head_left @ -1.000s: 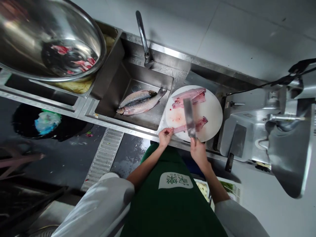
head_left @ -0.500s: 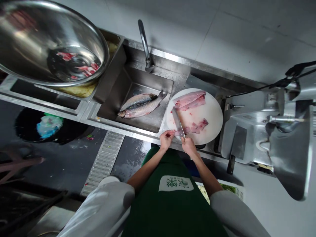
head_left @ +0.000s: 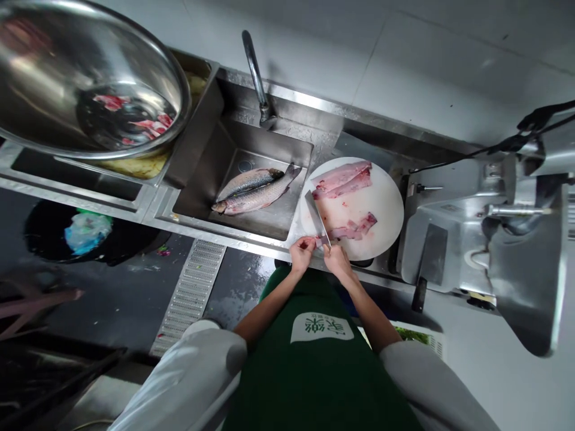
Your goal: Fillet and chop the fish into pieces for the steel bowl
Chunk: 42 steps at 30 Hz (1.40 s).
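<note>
Cutting fish on the round white cutting board, which sits on the steel bench just right of the sink. Our right hand is clamped around the handle of a cleaver; the blade runs up and to the left from the hand, its edge down on the near left part of the board. Our left hand sits just left of the blade at the board's near edge, fingers pinched together on the end of a pink fish strip. The strip lies across the near half of the board, running right from the cleaver, already in several pieces. Both hands are nearly touching.

Two longer fish fillets lie side by side on the far half of the board, apart from the strip. Two whole fish lie in the sink basin, heads to the left, tails toward the board. A faucet stands behind the sink. A large steel bowl at upper left holds a few red scraps. A second cleaver rests on the machine base to the right of the board. Green apron fills the lower centre.
</note>
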Tool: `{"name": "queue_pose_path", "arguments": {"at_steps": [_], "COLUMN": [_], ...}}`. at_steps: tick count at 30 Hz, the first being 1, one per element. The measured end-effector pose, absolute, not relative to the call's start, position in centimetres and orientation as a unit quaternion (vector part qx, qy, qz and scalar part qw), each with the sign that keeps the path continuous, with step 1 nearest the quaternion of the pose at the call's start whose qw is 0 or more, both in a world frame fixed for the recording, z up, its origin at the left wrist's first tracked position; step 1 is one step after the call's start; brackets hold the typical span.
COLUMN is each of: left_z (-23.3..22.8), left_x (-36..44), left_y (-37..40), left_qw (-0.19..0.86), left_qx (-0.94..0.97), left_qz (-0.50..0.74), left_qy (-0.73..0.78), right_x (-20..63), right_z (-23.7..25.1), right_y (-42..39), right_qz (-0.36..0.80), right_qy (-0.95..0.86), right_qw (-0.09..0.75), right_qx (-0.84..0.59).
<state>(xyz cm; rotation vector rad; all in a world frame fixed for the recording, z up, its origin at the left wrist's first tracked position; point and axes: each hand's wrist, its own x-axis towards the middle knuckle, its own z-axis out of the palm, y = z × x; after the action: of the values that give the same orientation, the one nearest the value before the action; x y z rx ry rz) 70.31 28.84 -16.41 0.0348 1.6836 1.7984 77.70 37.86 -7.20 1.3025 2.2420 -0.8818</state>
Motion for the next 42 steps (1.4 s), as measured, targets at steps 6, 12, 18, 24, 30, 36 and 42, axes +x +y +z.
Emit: {"name": "queue_pose_path", "arguments": {"at_steps": [6, 12, 18, 24, 30, 36, 42], "left_z": [-15.7, -16.3, -17.1, -17.1, -16.2, -16.3, -17.2], "left_x": [71.2, 71.9, 71.4, 72.8, 71.7, 72.9, 74.2], "left_y": [30.0, 30.8, 36.4, 39.8, 41.6, 42.8, 42.2], "left_qw": [0.256, 0.241, 0.271, 0.244, 0.214, 0.187, 0.145], "left_qx": [0.127, 0.337, 0.359, 0.408, 0.573, 0.61, 0.522], "left_qz": [0.664, 0.6, 0.565, 0.548, 0.287, 0.254, 0.384], "left_qy": [0.691, 0.684, 0.691, 0.688, 0.737, 0.727, 0.748], "right_x": [78.9, 85.3, 88.7, 89.2, 96.3, 94.7, 89.9], "right_z": [-7.0, -4.3, -4.7, -7.2, -10.2, -11.9, -12.3], "right_y": [40.8, 46.2, 46.2, 45.0, 47.3, 45.1, 42.8], "right_qz": [-0.418, -0.205, -0.112, -0.262, -0.614, -0.718, -0.729], "right_qy": [0.74, 0.812, 0.782, 0.793, 0.547, 0.457, 0.473], "right_qw": [0.146, 0.082, 0.185, 0.1, -0.058, -0.071, -0.065], "right_qx": [0.507, 0.54, 0.584, 0.541, 0.566, 0.52, 0.49]}}
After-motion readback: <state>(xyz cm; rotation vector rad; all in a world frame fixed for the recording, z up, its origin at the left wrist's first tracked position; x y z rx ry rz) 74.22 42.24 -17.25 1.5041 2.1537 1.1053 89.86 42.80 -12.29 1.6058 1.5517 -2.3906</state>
